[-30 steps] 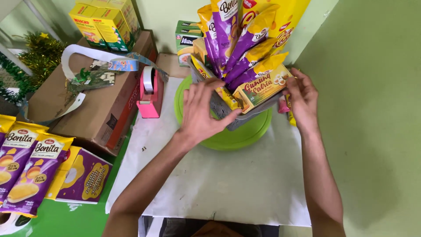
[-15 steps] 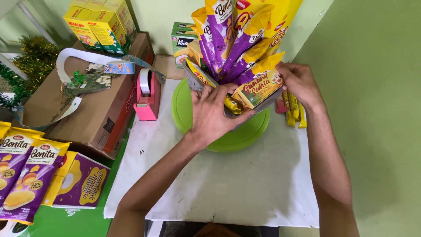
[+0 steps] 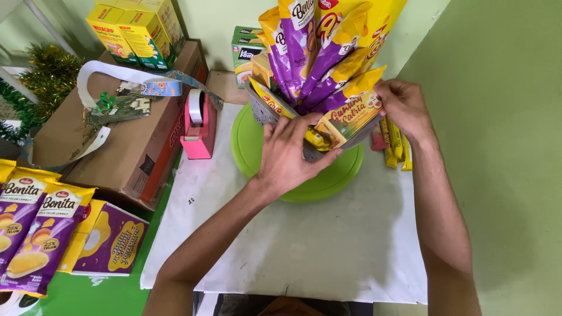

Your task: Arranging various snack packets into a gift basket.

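A tall bunch of purple and yellow snack packets (image 3: 319,52) stands in a grey basket (image 3: 260,108) on a round green plate (image 3: 339,175). My left hand (image 3: 290,152) presses on the front of the basket, its fingers over a small yellow packet at the rim. My right hand (image 3: 404,105) pinches the right corner of a yellow packet (image 3: 351,114) that leans out at the front of the bunch. The plate rests on a white sheet (image 3: 304,240).
A pink tape dispenser (image 3: 199,126) stands left of the plate beside a brown cardboard box (image 3: 111,152). Purple snack packets (image 3: 32,216) lie at the far left. Yellow cartons (image 3: 137,26) and a green carton (image 3: 246,50) stand behind. Small yellow sticks (image 3: 395,140) lie right of the plate.
The basket and plate have turned a little under my hands. My left hand slid right across the front rim, and my right hand rose from the basket's side to the yellow packet's corner.
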